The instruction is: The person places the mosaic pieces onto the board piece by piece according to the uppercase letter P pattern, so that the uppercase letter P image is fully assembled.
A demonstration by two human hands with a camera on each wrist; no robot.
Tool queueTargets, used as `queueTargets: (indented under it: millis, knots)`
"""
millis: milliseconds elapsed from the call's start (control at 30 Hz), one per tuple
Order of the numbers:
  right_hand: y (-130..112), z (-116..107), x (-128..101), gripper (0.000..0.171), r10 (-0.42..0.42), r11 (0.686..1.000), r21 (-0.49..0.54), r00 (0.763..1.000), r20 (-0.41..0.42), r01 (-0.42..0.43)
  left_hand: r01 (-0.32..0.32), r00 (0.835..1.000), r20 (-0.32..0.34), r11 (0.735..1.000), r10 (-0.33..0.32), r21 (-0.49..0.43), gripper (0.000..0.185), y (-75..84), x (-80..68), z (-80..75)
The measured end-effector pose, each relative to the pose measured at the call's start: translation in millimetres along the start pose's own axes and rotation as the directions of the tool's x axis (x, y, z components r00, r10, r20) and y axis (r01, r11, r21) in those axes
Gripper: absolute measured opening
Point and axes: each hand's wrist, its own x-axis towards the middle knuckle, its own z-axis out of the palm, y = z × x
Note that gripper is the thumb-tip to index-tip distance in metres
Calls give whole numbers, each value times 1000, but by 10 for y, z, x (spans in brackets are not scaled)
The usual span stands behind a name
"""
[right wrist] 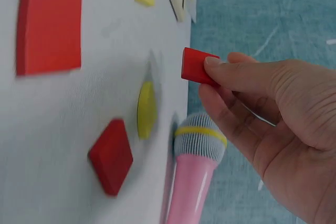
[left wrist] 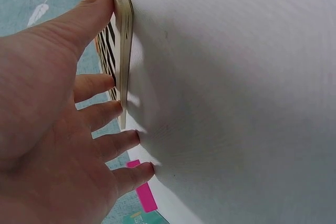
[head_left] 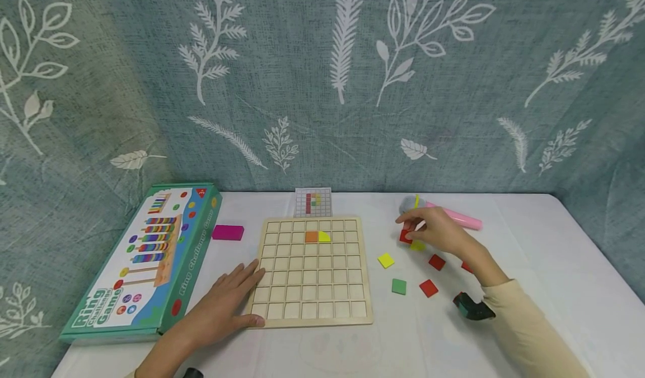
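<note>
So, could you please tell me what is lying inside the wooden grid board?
The wooden grid board holds an orange square and a yellow piece side by side; other visible cells are bare. The left hand covers its lower-left edge.

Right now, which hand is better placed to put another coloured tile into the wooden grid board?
Probably the right hand: it pinches a red square tile, lifted. The left hand lies flat against the wooden grid board.
</note>
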Motion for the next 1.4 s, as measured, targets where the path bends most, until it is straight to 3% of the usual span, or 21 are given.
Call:
queueTargets:
  millis: [300, 533, 967, 1400]
  knots:
    - [-115, 182, 201, 29, -96, 995, 10, 995, -24, 96, -11, 1000, -10, 1000, 11, -4, 91, -13, -8, 4]
    - [-245, 316, 369, 28, -63, 997, 43, 998, 22, 62, -17, 1000, -12, 1000, 17, -6, 92, -19, -10, 19]
    - [-457, 572, 674, 26, -142, 989, 57, 989, 40, 139, -7, 1000, -12, 1000, 7, -6, 92, -27, -3, 28]
    - [-621, 810, 942, 23, -176, 980, 94, 984, -10, 176, -8, 1000, -10, 1000, 8, -9, 92, -18, -4, 19]
